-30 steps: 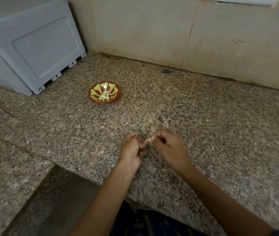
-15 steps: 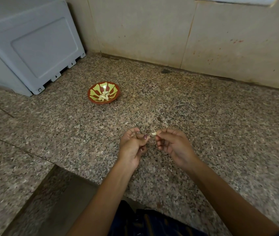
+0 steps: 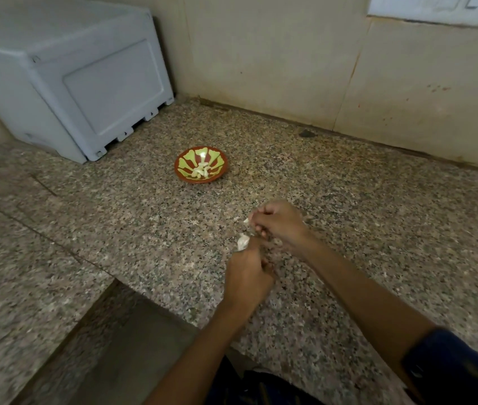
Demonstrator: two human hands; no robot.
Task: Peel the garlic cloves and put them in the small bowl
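A small red bowl (image 3: 180,173) with a yellow-green pattern sits on the granite counter and holds several peeled garlic cloves (image 3: 201,171). Nearer me, my left hand (image 3: 248,277) grips a pale garlic clove (image 3: 243,242) that sticks out above its curled fingers. Just beyond it, my right hand (image 3: 281,225) pinches a small white bit of garlic skin (image 3: 246,220) at its fingertips. The two hands are a little apart, well to the near right of the bowl. The rest of the clove is hidden inside my left fist.
A grey plastic box (image 3: 86,83) stands at the back left against the beige wall (image 3: 290,68). The counter (image 3: 378,214) has a step-down cutout (image 3: 132,346) at its near left edge. A dark spot (image 3: 306,133) lies by the wall.
The hands were fingertip to fingertip on the clove; now they have parted, the right hand farther away and the left nearer me. The view has shifted left.
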